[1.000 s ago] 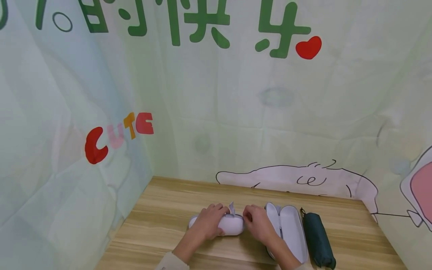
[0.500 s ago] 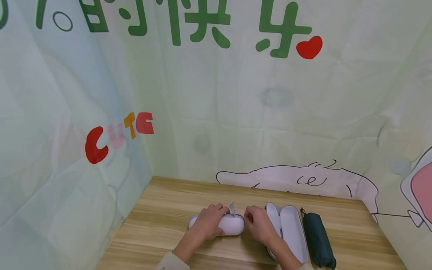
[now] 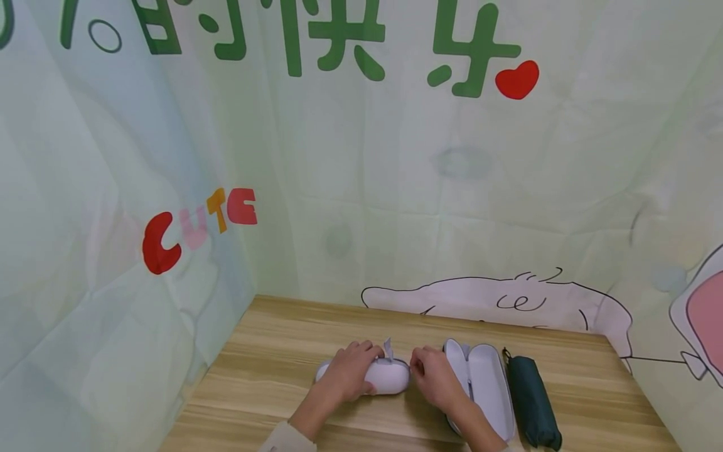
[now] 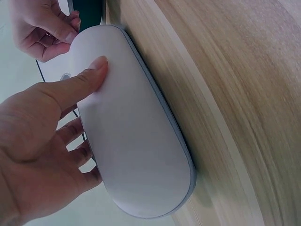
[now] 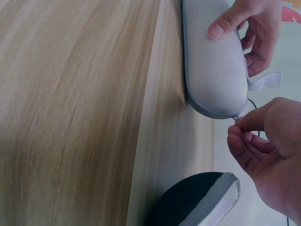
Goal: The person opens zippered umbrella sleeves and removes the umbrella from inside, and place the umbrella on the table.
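Observation:
A pale lilac zippered glasses case (image 3: pixel 393 378) lies closed on the wooden table, a grey zip running round its edge. My left hand (image 3: pixel 349 371) grips it, thumb on the near face (image 4: pixel 127 113) and fingers behind. At the case's right end my right hand (image 3: pixel 435 375) pinches the small zip pull (image 5: pixel 236 118) between thumb and fingertips. A light fabric strap (image 5: pixel 265 81) sticks up from the case's far side. Beneath and beside my right forearm, a second case (image 3: pixel 492 386) lies unzipped and spread wide, pale inside and dark green outside (image 5: pixel 188 197).
A slim dark green fabric bundle (image 3: pixel 532 400) with a cord loop, like a folded umbrella, lies right of the spread case. Printed cloth (image 3: pixel 339 157) hangs behind and to the left of the wooden table (image 3: pixel 282 339).
Almost nothing differs. My right hand has shifted very slightly to the right at the end of the case; the left hand and the case stay in place.

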A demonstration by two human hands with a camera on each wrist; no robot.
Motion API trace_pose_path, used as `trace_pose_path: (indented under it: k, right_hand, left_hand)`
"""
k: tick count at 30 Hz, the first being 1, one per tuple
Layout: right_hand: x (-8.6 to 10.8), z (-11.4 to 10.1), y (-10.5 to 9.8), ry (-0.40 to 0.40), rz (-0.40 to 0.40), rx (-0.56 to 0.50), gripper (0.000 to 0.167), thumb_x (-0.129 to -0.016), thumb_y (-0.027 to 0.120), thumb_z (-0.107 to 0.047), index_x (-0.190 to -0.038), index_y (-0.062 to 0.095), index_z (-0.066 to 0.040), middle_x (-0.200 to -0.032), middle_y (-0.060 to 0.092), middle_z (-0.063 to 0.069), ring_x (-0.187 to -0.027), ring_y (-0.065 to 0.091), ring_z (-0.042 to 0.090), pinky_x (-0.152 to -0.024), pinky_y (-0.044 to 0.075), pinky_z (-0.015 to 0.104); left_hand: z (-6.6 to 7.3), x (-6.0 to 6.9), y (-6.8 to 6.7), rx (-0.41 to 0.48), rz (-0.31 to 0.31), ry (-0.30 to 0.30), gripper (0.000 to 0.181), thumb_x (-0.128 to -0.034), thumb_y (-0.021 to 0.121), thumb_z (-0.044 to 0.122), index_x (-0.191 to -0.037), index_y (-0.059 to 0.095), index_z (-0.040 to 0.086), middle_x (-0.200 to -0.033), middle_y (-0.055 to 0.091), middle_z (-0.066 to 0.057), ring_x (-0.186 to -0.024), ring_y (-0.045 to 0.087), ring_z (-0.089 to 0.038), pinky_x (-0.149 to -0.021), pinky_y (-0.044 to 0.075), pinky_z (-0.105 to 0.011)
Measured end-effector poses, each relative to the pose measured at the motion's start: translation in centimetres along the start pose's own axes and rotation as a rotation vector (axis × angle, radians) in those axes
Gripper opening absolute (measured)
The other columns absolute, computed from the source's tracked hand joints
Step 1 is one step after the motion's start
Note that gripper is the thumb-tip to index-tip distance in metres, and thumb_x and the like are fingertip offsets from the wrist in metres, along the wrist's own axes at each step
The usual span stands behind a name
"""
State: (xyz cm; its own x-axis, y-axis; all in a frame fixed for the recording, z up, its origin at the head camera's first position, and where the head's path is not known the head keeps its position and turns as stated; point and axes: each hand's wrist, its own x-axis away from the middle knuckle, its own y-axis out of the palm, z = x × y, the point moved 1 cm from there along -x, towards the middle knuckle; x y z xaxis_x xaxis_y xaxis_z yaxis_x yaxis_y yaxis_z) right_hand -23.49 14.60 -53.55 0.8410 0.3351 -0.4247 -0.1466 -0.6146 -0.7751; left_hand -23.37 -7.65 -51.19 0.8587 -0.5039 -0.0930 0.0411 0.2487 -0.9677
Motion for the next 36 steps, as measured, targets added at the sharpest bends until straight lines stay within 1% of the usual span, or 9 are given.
trace_pose_path:
  k: [4, 8, 15, 17, 21, 26, 29, 32, 36]
  right_hand:
    - [0.2, 0.0, -0.1, -0.01, 0.003, -0.003, 0.029, -0.081, 0.076, 0.014, -0.075, 0.064, -0.012, -0.072, 0.053, -0.006, -0.069, 0.05, 0.006, -0.061, 0.047, 0.026]
    - [0.3, 0.1, 0.0, -0.005, -0.009, -0.003, 0.029, -0.082, 0.076, 0.014, -0.076, 0.064, -0.012, -0.072, 0.054, -0.006, -0.069, 0.05, 0.006, -0.061, 0.047, 0.027]
    - [0.6, 0.6, 0.5, 0.019, -0.051, 0.014, 0.027, -0.084, 0.075, 0.011, -0.077, 0.065, -0.013, -0.074, 0.055, -0.007, -0.07, 0.052, 0.006, -0.062, 0.049, 0.026]
    - [0.7, 0.6, 0.6, 0.025, -0.053, 0.014, 0.027, -0.084, 0.075, 0.011, -0.077, 0.065, -0.013, -0.074, 0.056, -0.006, -0.07, 0.053, 0.006, -0.062, 0.049, 0.026]
    - [0.9, 0.6, 0.5, 0.028, -0.042, -0.002, 0.027, -0.084, 0.075, 0.013, -0.078, 0.066, -0.012, -0.075, 0.059, -0.005, -0.071, 0.055, 0.007, -0.062, 0.05, 0.026]
    - [1.0, 0.1, 0.2, 0.041, 0.016, -0.055, 0.026, -0.084, 0.076, 0.013, -0.08, 0.068, -0.012, -0.077, 0.06, -0.006, -0.071, 0.056, 0.006, -0.063, 0.051, 0.026]
    - [1.2, -0.4, -0.3, 0.095, 0.082, -0.133, 0.028, -0.085, 0.077, 0.012, -0.082, 0.068, -0.014, -0.078, 0.062, -0.009, -0.071, 0.058, 0.004, -0.063, 0.053, 0.025]
    - [1.2, -1.0, -1.1, 0.133, 0.157, -0.209, 0.029, -0.084, 0.078, 0.013, -0.083, 0.07, -0.015, -0.079, 0.065, -0.011, -0.072, 0.062, 0.004, -0.064, 0.056, 0.024]
    - [1.0, -1.9, -2.3, 0.098, 0.237, -0.239, 0.028, -0.083, 0.079, 0.014, -0.084, 0.072, -0.012, -0.082, 0.069, -0.008, -0.074, 0.066, 0.006, -0.064, 0.058, 0.025]
  left_hand:
    - [0.0, 0.0, 0.1, -0.004, 0.005, 0.006, 0.06, -0.0757, 0.097, 0.029, -0.126, 0.066, 0.019, -0.119, 0.065, 0.001, -0.108, 0.061, -0.023, -0.085, 0.054, -0.047]
    - [-0.1, 0.0, 0.1, 0.002, 0.009, 0.011, 0.06, -0.0757, 0.097, 0.029, -0.126, 0.066, 0.019, -0.119, 0.065, 0.001, -0.107, 0.061, -0.024, -0.084, 0.054, -0.047]
    - [0.0, 0.3, 0.2, -0.017, -0.01, 0.005, 0.063, -0.0793, 0.094, 0.034, -0.131, 0.065, 0.013, -0.126, 0.065, -0.003, -0.113, 0.06, -0.026, -0.089, 0.055, -0.048]
    - [-0.1, 0.3, 0.1, -0.026, -0.008, 0.02, 0.063, -0.08, 0.093, 0.036, -0.131, 0.066, 0.012, -0.127, 0.065, -0.003, -0.114, 0.06, -0.026, -0.089, 0.055, -0.047]
    - [-0.5, 0.3, 0.1, -0.035, -0.003, 0.07, 0.058, -0.0813, 0.09, 0.037, -0.129, 0.068, 0.013, -0.126, 0.063, -0.001, -0.113, 0.059, -0.023, -0.091, 0.055, -0.044]
    - [-1.1, 0.6, 0.0, -0.042, 0.005, 0.124, 0.057, -0.0855, 0.089, 0.038, -0.132, 0.068, 0.013, -0.129, 0.062, 0.0, -0.111, 0.06, -0.021, -0.094, 0.055, -0.038]
    - [-1.3, 0.7, -0.2, -0.059, 0.037, 0.141, 0.06, -0.0875, 0.088, 0.039, -0.136, 0.066, 0.011, -0.131, 0.062, -0.001, -0.111, 0.062, -0.022, -0.095, 0.056, -0.038]
    - [-1.4, 0.9, -0.5, -0.069, 0.104, 0.155, 0.063, -0.0883, 0.087, 0.04, -0.138, 0.064, 0.008, -0.134, 0.062, -0.004, -0.114, 0.063, -0.025, -0.097, 0.057, -0.039]
    - [-1.5, 1.2, -0.6, -0.037, 0.23, 0.19, 0.063, -0.0875, 0.088, 0.039, -0.136, 0.064, 0.006, -0.133, 0.062, -0.007, -0.117, 0.063, -0.025, -0.097, 0.057, -0.04]
